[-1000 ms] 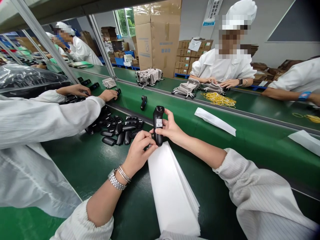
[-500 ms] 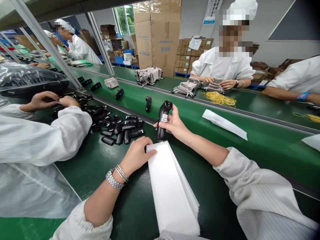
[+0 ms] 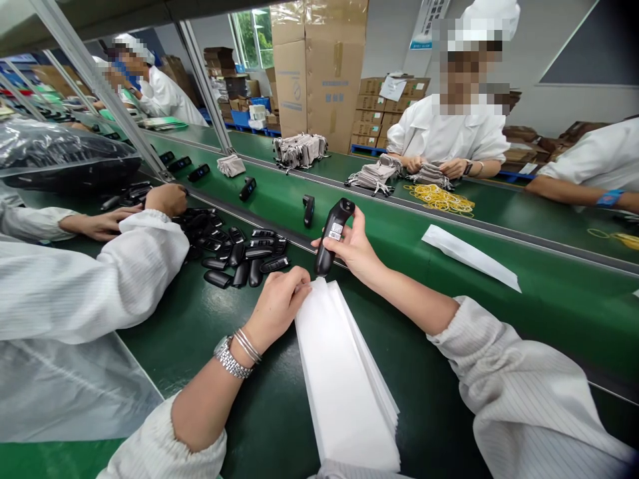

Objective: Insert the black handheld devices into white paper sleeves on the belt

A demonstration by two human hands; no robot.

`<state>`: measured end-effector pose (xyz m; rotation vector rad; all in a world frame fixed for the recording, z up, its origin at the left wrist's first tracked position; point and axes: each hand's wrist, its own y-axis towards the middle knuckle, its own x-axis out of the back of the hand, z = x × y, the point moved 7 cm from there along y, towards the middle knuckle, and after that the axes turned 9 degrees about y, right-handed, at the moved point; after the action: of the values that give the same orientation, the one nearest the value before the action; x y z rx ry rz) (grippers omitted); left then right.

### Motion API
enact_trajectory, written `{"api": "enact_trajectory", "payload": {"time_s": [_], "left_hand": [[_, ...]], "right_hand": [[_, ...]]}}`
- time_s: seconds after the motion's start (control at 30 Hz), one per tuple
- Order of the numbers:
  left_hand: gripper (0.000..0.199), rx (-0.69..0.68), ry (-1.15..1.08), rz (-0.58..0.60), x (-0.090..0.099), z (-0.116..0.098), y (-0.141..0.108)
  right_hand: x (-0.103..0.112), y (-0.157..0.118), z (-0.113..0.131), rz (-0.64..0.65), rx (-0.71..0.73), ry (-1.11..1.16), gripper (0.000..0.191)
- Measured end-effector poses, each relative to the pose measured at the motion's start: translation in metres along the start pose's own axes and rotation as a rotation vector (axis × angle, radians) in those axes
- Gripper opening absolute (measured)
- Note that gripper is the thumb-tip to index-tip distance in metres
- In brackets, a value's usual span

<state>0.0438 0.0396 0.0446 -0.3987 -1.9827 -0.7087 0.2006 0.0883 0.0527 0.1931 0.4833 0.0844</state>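
My right hand (image 3: 352,251) grips a black pistol-shaped handheld device (image 3: 332,229) with a small white label, holding it upright above the belt edge. My left hand (image 3: 277,309) lies at the top end of a stack of white paper sleeves (image 3: 344,379), fingers closed on the paper edge. The stack lies flat on the dark green bench (image 3: 269,412). Just left of my left hand is a cluster of several black device parts (image 3: 239,259). A co-worker's white sleeved arm (image 3: 90,286) reaches over the bench, with that hand (image 3: 166,199) at the far end of the cluster.
A green conveyor belt (image 3: 379,226) runs behind a metal rail, carrying black devices and a white paper sleeve (image 3: 469,256). Beyond it, co-workers sit among grey pouches (image 3: 299,150) and yellow rubber bands (image 3: 439,198). Stacked cartons (image 3: 319,73) stand behind them.
My left hand has let go of the black device and moved onto the paper stack. My right hand holds the device alone. Items on the belt have shifted right.
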Motion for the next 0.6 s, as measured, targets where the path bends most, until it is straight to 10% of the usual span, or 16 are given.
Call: {"api": "enact_trajectory", "payload": {"time_s": [0.3,0.6], "left_hand": [[0.012,-0.068,-0.156,-0.159,0.014,-0.007,-0.001],[0.008,0.026,-0.248,-0.326,0.032,0.0,-0.006]], "right_hand": [[-0.012,-0.008,-0.019,0.119,-0.052,-0.042,0.09],[-0.038,-0.028,-0.036,0.324,-0.046,-0.235,0.03]]}}
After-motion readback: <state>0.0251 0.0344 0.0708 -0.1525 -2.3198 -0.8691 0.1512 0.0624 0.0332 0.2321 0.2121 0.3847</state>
